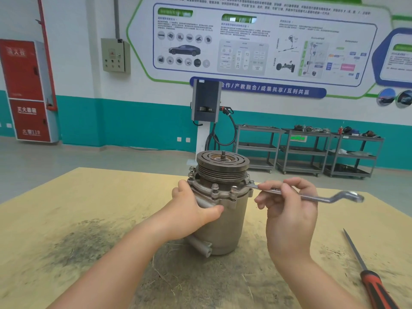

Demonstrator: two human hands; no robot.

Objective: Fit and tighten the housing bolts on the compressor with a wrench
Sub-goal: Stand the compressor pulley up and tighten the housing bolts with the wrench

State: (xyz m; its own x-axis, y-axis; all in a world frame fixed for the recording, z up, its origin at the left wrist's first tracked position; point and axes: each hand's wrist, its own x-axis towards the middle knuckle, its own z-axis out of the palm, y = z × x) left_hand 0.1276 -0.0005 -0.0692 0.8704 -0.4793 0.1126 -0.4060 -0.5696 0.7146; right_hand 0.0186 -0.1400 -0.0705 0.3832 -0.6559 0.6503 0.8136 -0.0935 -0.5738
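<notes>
I have the compressor [219,210] standing upright near the middle of the wooden table [66,208], its long axis vertical and its pulley [222,162] facing up; it looks heavy, stiff cast metal, so I judge it will not tip easily but could twist under wrench load; the smooth round body looks slippery, so the ribbed flange just below the pulley seems the better hold; my left hand [191,208] is wrapped around that upper body, thumb across the front, steadying it; my right hand [287,204] pinches the shank of the wrench [312,196], which lies roughly level, near end at a bolt [251,183] on the right side of the flange, far end pointing right; several bolts stand proud around the flange; a screwdriver [367,270] lies well apart at the right.
</notes>
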